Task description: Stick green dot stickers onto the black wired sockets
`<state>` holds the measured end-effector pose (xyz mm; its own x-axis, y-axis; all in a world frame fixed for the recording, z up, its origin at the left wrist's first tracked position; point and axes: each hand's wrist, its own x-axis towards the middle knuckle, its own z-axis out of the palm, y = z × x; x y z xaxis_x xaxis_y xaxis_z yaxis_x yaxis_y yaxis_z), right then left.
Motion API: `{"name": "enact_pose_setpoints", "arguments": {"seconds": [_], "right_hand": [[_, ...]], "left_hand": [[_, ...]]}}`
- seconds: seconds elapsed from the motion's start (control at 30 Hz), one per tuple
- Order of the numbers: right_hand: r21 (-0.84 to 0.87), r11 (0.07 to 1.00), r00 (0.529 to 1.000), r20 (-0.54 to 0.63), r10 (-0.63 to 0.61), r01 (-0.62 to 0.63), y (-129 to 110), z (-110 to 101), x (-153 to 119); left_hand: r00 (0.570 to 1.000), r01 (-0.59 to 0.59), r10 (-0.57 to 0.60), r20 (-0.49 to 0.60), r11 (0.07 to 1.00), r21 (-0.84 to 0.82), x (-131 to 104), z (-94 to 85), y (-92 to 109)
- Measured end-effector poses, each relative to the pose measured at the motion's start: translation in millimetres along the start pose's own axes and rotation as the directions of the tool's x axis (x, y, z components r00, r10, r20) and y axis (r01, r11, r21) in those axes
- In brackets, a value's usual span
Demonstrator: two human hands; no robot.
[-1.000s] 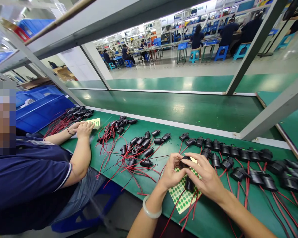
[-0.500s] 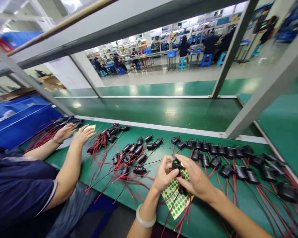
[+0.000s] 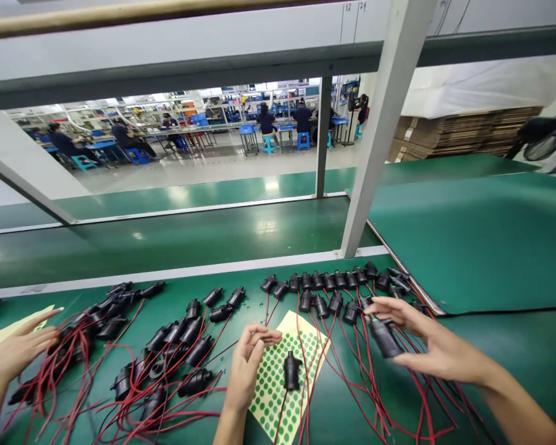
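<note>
A black part with red wires is in my right hand, held between thumb and fingers over the right part of the green table. My left hand hangs at the left edge of a yellow sheet of green round stickers, fingers slightly curled and apart, holding nothing. On that sheet lies another black part, its wire trailing down. Rows of black parts stand behind, some with green dots on them. To the left of my left hand is a loose pile of black parts with tangled red wires.
At the far left a co-worker's hand is over a second sticker sheet, beside another wired pile. A grey metal post rises behind the rows. A raised green surface lies to the right.
My hands have parted; the right has carried the black part to the right, while the left has let go. A black part on the sheet is now uncovered. The view has turned right.
</note>
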<state>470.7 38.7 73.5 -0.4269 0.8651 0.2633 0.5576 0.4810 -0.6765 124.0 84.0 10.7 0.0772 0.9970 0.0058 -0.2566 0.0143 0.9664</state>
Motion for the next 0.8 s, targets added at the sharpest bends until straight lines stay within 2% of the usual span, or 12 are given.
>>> {"name": "enact_pose_setpoints", "arguments": {"seconds": [0.03,0.1,0.23,0.3,0.37,0.47,0.57,0.63,0.7,0.8], "right_hand": [[-0.096,0.994,0.998,0.033,0.053,-0.05,13.0,-9.1,-12.1],[-0.351,0.924,0.988,-0.044,0.145,-0.151,42.2,-18.5,-30.7],[-0.451,0.859,0.969,-0.165,0.186,-0.242,96.8,-13.9,-47.6],[-0.468,0.848,0.965,-0.199,0.173,-0.249,112.9,-9.3,-51.7],[-0.474,0.849,0.965,-0.22,0.14,-0.231,118.5,-6.7,-54.1],[-0.464,0.868,0.97,-0.233,0.076,-0.179,106.8,-3.3,-49.1],[-0.415,0.904,0.974,-0.228,0.009,-0.106,70.6,14.2,-29.0],[-0.352,0.936,0.982,-0.184,-0.036,-0.031,38.8,37.9,-9.1],[-0.228,0.972,0.995,-0.062,-0.079,0.063,10.3,67.0,12.5],[-0.184,0.977,0.994,0.021,-0.107,0.109,-13.0,106.2,41.6]], "left_hand": [[1.0,-0.001,0.001,0.003,0.999,0.053,0.6,0.6,-0.3],[0.999,-0.007,0.0,0.038,0.981,0.193,2.3,0.0,-1.1],[0.981,-0.109,0.012,0.193,0.861,0.497,5.4,-3.6,-1.2],[0.964,-0.188,0.033,0.264,0.785,0.59,5.3,-3.3,-0.4],[0.945,-0.261,0.053,0.323,0.718,0.645,4.6,-2.0,0.5],[0.904,-0.33,0.016,0.427,0.662,0.673,4.5,-0.5,0.7],[0.857,-0.322,-0.116,0.502,0.64,0.698,4.2,-2.0,-1.9],[0.835,-0.301,-0.193,0.515,0.623,0.722,2.9,-4.3,-5.0],[0.83,-0.296,-0.228,0.51,0.595,0.747,1.5,-6.9,-8.2],[0.839,-0.295,-0.235,0.491,0.561,0.773,0.0,-10.0,-9.7]]}}
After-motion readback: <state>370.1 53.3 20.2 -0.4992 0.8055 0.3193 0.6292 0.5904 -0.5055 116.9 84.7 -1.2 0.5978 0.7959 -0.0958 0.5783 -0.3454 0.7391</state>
